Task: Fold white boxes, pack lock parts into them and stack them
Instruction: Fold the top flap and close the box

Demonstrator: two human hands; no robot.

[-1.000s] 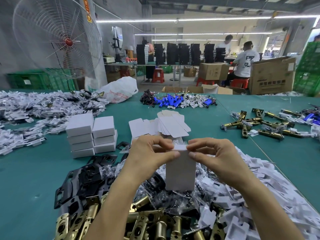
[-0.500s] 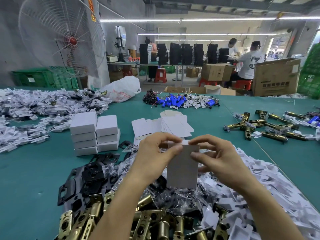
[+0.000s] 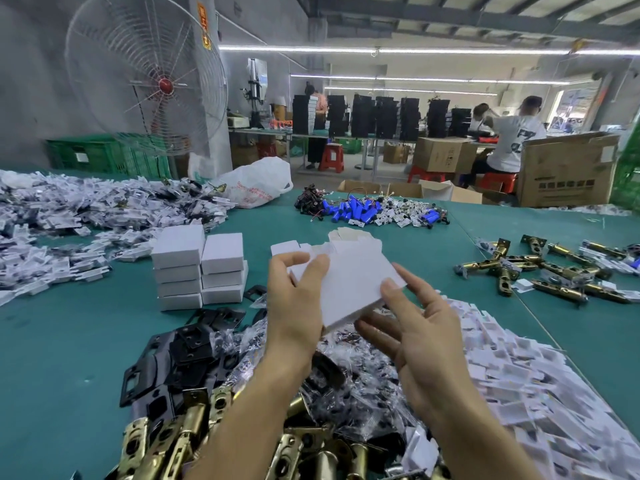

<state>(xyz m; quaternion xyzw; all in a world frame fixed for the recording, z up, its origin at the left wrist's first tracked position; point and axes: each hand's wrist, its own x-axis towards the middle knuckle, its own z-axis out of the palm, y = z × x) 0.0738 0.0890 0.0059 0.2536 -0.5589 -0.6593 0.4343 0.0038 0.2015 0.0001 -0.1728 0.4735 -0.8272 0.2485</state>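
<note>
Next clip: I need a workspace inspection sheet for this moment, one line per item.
Surface: green table, parts heaped on it.
Job's things: white box held tilted above the table; stacked boxes in two columns at left; flat blanks behind; brass latches and black plates nearest.
Clutter: white part heaps on both sides; blue cylinders; plastic bag.
Grippers: left hand and right hand both grip the white box.
Cables: thin wires beside the blue cylinders.
Surroundings: large fan, cardboard cartons, seated workers.

We identify the box [image 3: 349, 289] as plain white and the desk [image 3: 69, 341] as uniform teal. The stacked boxes [image 3: 199, 268] are white, strike plates [image 3: 194, 344] black, latch bolts [image 3: 166, 445] brass-gold, cylinders [image 3: 353, 209] blue, crates [image 3: 104, 154] green, stool [image 3: 331, 157] red.
</note>
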